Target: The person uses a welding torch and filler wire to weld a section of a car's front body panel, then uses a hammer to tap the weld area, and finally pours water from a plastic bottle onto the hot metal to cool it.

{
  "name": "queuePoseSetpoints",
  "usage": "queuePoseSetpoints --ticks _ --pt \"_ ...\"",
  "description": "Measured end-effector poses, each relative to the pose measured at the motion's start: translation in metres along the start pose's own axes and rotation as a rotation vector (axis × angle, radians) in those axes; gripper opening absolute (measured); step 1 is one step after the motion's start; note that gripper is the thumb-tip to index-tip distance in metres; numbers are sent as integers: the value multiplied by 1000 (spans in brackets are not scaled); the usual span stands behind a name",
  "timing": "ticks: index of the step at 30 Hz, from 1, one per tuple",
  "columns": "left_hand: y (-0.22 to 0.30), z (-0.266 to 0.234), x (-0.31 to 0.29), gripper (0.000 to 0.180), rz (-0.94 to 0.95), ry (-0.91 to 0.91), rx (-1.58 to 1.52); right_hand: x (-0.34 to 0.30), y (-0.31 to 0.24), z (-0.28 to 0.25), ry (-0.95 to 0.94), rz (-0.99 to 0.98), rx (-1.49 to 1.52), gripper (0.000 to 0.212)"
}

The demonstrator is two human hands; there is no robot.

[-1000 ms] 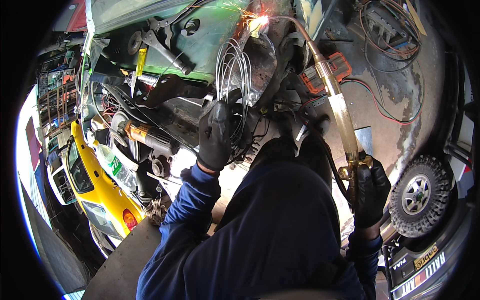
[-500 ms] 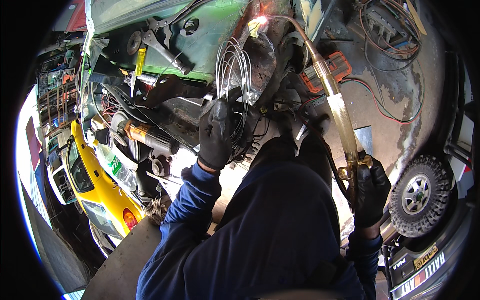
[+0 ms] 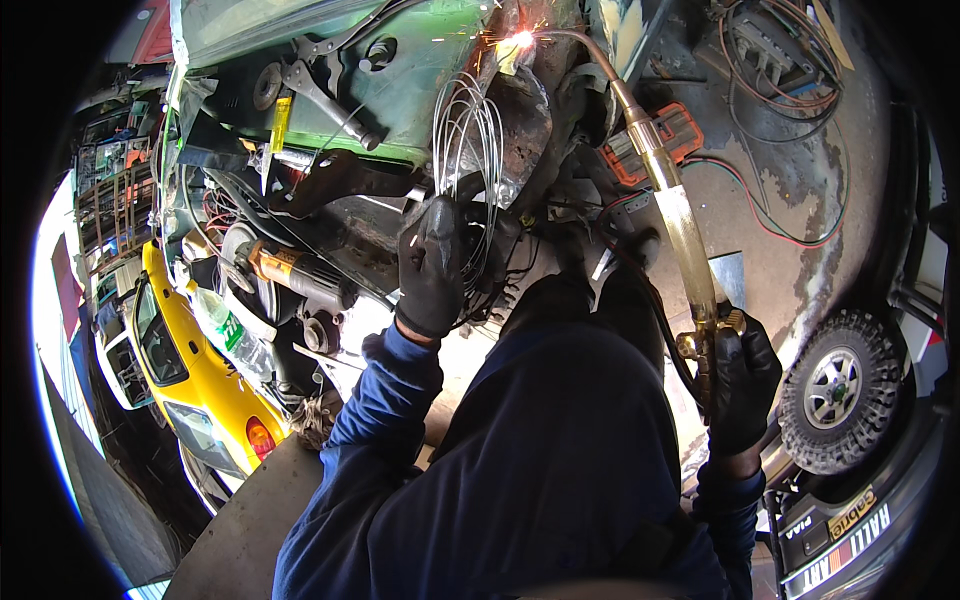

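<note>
In a black glove, my right hand (image 3: 742, 378) is closed round the valve end of a brass gas torch (image 3: 680, 215). The torch's thin bent tip reaches up to the rusty edge of a green metal panel (image 3: 400, 105), where a bright glow (image 3: 522, 40) throws orange sparks. My gloved left hand (image 3: 432, 270) grips a looped coil of thin silvery wire (image 3: 468, 130), whose loops stand up above the fist. Just beyond the coil lies a rusty, shiny metal piece (image 3: 515, 130). The glare hides the exact spot under the flame.
Locking pliers (image 3: 325, 95) clamp the panel. An angle grinder (image 3: 295, 270) and a plastic bottle (image 3: 225, 325) lie at left, near a yellow car (image 3: 200, 380). An orange case (image 3: 655, 143) and hoses (image 3: 780, 60) are on the floor at right, with a tyre (image 3: 840, 390) nearer.
More sparks now spray from the glowing spot, mostly leftward and upward. Both hands, the torch and the wire coil stay almost where they were.
</note>
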State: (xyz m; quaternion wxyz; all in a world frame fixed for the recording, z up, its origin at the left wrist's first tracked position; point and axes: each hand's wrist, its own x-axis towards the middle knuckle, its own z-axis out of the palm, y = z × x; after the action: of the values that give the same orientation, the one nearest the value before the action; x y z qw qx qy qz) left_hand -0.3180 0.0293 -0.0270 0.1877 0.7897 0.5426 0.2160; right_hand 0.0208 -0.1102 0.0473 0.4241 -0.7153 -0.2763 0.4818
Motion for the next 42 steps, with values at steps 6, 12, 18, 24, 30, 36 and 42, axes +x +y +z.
queuePoseSetpoints --ticks 6,12,18,24,30,36,42 --pt "-1 0 -8 58 -195 -140 19 1 0 0 0 -3 -23 27" --pt "-5 0 0 45 159 63 134 1 3 -2 -12 29 26 26" --pt "-2 -4 3 56 302 133 317 2 -1 -2 -23 3 -40 28" --pt "5 -4 6 64 160 57 110 1 -2 -1 -35 45 -9 30" --pt "12 -8 6 59 277 71 331 2 2 0 -4 24 28 26" --pt "2 -4 1 71 267 89 321 1 -3 -3 -46 54 -24 33" --pt "-8 -2 0 71 262 70 369 0 -6 -4 -61 35 -41 32"
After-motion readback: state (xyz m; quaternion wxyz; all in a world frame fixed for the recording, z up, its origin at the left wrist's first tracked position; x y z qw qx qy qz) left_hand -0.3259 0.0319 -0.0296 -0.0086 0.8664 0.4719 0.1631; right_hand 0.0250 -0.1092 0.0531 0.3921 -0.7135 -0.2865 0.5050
